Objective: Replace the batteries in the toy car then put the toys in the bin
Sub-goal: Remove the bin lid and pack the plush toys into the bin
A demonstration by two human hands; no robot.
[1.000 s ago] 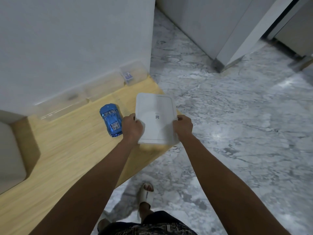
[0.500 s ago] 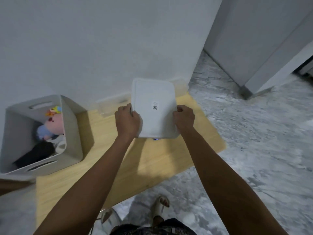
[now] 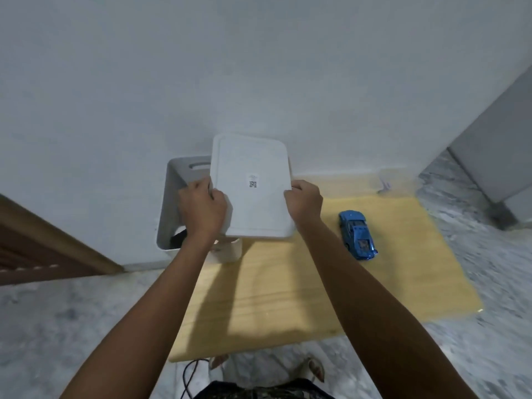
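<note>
I hold a flat white lid [image 3: 253, 203] with a small QR sticker by its two long sides, my left hand [image 3: 201, 210] on its left edge and my right hand [image 3: 305, 201] on its right edge. The lid hovers over the grey bin [image 3: 175, 197], which stands at the table's back left against the wall and is mostly hidden by the lid and my left hand; only something dark shows inside. A blue toy car [image 3: 357, 234] lies on the wooden table [image 3: 288, 298] to the right of my right hand.
A clear plastic box [image 3: 394, 184] sits at the table's back right by the wall. A brown wooden piece [image 3: 43, 249] stands at the left. Marble floor surrounds the table; my sandalled feet and a dark cable [image 3: 187, 375] are at its front edge.
Both hands have carried the lid leftward across the table, from beside the blue car to above the grey bin. The view has swung left with it.
</note>
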